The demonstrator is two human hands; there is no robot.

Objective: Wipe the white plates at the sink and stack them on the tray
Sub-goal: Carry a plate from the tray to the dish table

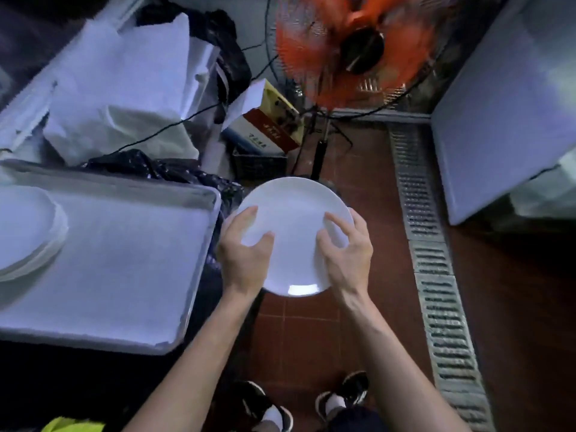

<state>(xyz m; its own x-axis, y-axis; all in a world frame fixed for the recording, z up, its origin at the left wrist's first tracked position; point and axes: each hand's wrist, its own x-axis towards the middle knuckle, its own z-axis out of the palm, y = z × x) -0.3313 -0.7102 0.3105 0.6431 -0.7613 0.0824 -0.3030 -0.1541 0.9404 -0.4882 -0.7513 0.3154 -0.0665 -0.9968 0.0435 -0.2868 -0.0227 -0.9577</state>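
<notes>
Both hands gripping white plate [293,232] by rims, left hand [246,254] + right hand [344,257], held above floor just right of tray [124,275]. Glazed, prob slippery + fragile; keep rim hold, lower onto stack [28,232]

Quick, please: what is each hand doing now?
Left hand: grips the round white plate at its left edge.
Right hand: grips the same plate at its right edge, fingers curled on top.
</notes>
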